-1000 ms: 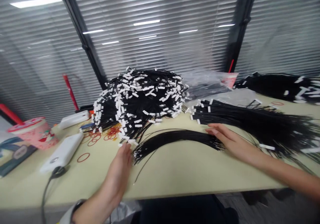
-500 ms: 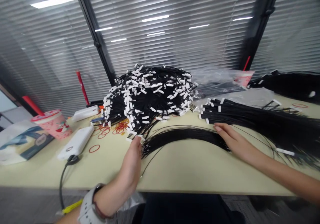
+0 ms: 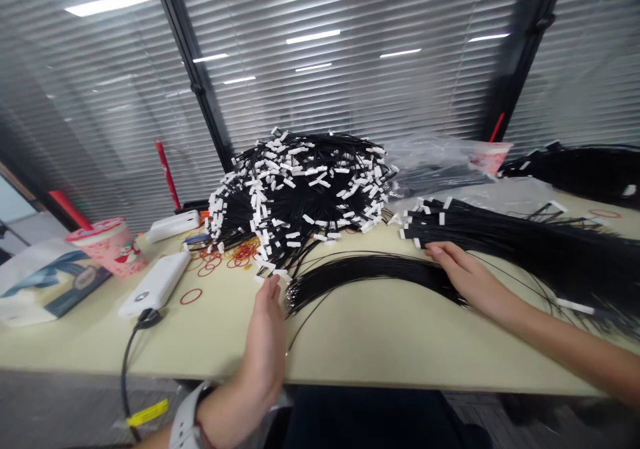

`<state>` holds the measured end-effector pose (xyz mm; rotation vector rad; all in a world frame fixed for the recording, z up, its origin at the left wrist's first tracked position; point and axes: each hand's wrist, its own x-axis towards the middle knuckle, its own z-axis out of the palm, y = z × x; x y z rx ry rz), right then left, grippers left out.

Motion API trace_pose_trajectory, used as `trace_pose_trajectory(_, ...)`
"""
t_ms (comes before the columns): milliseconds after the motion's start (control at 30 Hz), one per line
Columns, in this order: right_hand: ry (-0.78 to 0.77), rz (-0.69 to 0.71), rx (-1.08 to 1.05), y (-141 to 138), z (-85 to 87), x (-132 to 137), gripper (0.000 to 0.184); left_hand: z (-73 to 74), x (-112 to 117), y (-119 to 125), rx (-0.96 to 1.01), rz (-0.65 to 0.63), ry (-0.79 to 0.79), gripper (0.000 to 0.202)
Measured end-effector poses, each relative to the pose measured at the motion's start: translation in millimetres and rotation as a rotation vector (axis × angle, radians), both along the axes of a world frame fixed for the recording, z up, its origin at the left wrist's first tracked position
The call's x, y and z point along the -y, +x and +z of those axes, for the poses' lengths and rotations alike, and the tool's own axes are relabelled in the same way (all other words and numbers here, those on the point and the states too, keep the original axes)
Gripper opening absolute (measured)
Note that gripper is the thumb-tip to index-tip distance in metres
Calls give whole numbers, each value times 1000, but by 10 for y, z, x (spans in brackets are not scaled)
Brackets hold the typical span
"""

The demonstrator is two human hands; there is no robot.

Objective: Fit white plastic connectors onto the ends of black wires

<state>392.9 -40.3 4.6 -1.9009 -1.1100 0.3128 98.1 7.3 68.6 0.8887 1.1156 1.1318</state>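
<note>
A thin bundle of black wires (image 3: 365, 272) lies curved across the pale table (image 3: 380, 342) in front of me. My left hand (image 3: 266, 335) stands edge-on with straight fingers against the bundle's left ends. My right hand (image 3: 465, 277) lies flat, fingers stretched, on the bundle's right part. Behind them rises a big heap of black wires with white tags (image 3: 300, 195). A long sheaf of tagged black wires (image 3: 510, 235) stretches away to the right, just beyond my right hand.
Red rubber bands (image 3: 227, 255) are scattered left of the heap. A white power bank (image 3: 155, 285) with a cable, a second white box (image 3: 173, 225), a pink cup (image 3: 113, 245) and a tissue pack (image 3: 45, 289) sit at the left. Clear plastic bags (image 3: 435, 162) and more black wires (image 3: 585, 169) lie at the back right.
The view has shifted, so everything sits a little further right. My left hand has slid forward along the table to the wire ends. My right hand stays flat on the bundle.
</note>
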Motion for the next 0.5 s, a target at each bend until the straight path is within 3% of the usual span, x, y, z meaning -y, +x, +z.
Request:
trace_pose_trajectory(133,-10,-6,-10,15,-25,-24,35,-51,95,29,225,127,15,46)
trace_pose_trajectory(333,-21,48,42,-37,9,-44,36,-135,12,186,295,164,60,43)
trace_pose_trajectory(500,-57,202,447,-39,302,-35,44,-162,-5,175,315,170,53,37)
